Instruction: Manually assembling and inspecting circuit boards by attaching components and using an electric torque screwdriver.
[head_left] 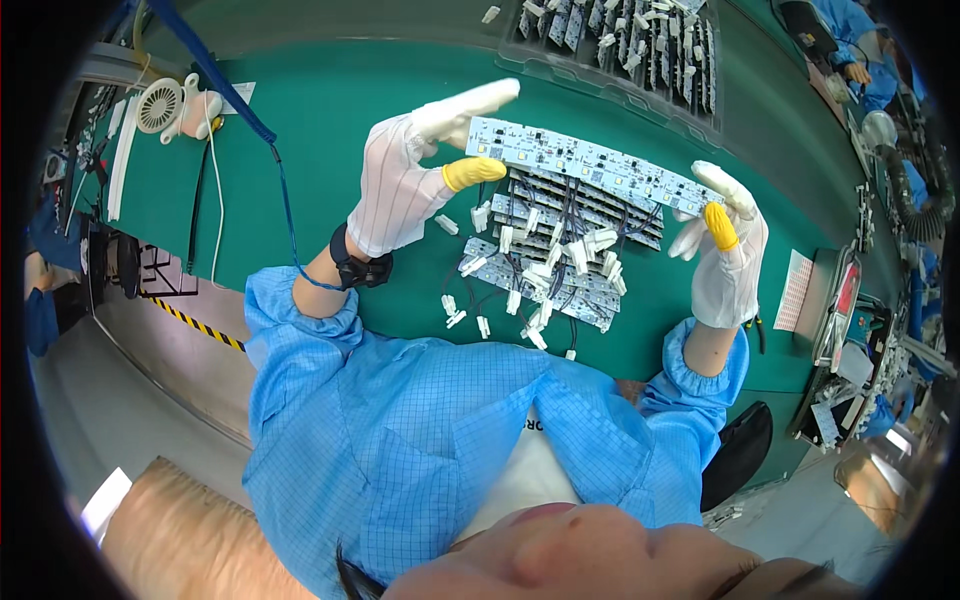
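Note:
A long white LED circuit board [590, 163] is held up across the middle, tilted down to the right. My left hand [398, 180], in a white striped glove with a yellow thumb cover, pinches its left end; the index finger points out above it. At the other end, my right hand [732, 250], gloved alike, grips the board between its yellow-covered thumb and its fingers. Just below and partly behind it lies a pile of similar boards [590, 293], with dark wires and several white plug connectors [580, 257] strewn over them.
A clear plastic tray [625, 85] of upright boards stands at the far side of the green mat [330, 110]. A small white fan [165, 108] sits far left. A blue cord [285, 190] runs to my left wrist strap. A printed sheet [793, 290] lies to the right.

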